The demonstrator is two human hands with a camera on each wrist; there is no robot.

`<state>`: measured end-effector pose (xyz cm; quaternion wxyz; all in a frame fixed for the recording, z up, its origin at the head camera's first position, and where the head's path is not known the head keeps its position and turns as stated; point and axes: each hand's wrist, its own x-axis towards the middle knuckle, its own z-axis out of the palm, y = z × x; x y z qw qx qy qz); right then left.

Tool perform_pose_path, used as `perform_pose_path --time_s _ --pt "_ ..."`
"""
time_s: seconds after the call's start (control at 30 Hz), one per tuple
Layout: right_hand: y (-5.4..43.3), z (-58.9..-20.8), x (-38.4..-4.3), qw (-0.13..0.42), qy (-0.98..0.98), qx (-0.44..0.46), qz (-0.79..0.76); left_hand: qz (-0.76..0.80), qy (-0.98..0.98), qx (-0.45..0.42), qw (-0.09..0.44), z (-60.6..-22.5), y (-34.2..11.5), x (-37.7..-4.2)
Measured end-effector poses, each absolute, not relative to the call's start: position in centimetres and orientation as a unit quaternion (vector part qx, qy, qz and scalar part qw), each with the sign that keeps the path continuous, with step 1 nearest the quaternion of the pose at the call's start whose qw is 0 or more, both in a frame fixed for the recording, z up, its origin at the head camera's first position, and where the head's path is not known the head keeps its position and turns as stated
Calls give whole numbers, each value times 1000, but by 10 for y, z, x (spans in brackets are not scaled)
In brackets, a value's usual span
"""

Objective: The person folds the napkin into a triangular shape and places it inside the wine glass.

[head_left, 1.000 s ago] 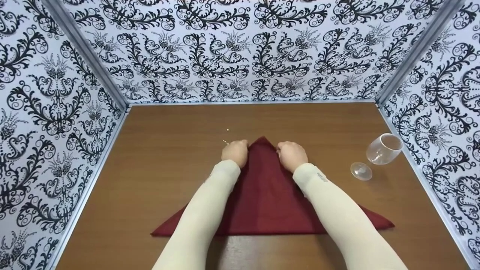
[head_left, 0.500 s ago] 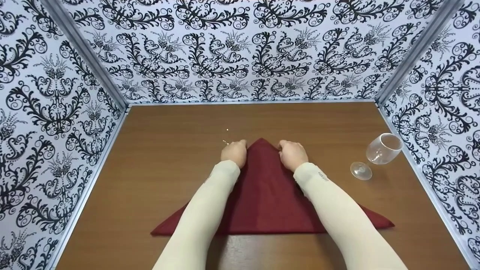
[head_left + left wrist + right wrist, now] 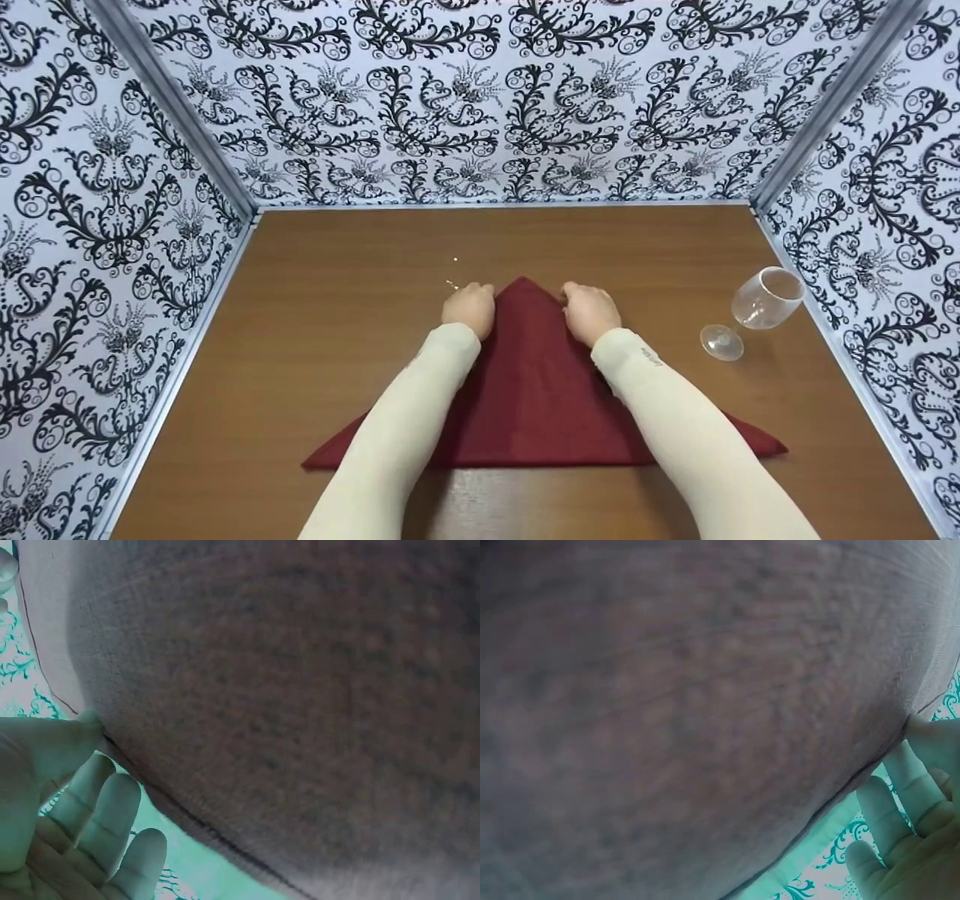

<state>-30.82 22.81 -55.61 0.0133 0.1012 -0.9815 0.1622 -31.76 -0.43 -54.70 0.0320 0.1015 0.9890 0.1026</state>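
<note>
Right hand has shifted slightly outward; it and left hand pinch red cloth in closed grips

No word, number or brand can be read for certain. The one mark that looks like lettering is a small dark print on the cream right sleeve, right of center in the head view. It lies close to the cuff, toward the outer side of the sleeve, and slants from upper left to lower right. Its thin strokes could be a short word or two, but they are too small and blurred to spell out. The wrist views show nothing legible.
</note>
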Motion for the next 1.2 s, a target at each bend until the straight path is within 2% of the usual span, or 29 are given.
perform_pose_path --time_s 0.17,0.43,0.67,0.77,1.0,1.2 --pt "230 -554 -298 12 -984 124 129 53 987 152 29 -543 -5 -302" --pt "234 -550 -277 12 -984 143 107 24 978 184 99 -533 -15 -272" --pt "229 -546 -250 6 -985 162 62 4 968 219 123 -527 -22 -240" --pt "221 -543 -234 -40 -986 157 49 -17 964 224 141 -527 -22 -227" --pt "205 -535 -202 -202 -971 116 50 -19 956 196 220 -524 -21 -202" --pt "204 -537 -193 -242 -962 107 69 21 953 159 257 -524 -21 -193"
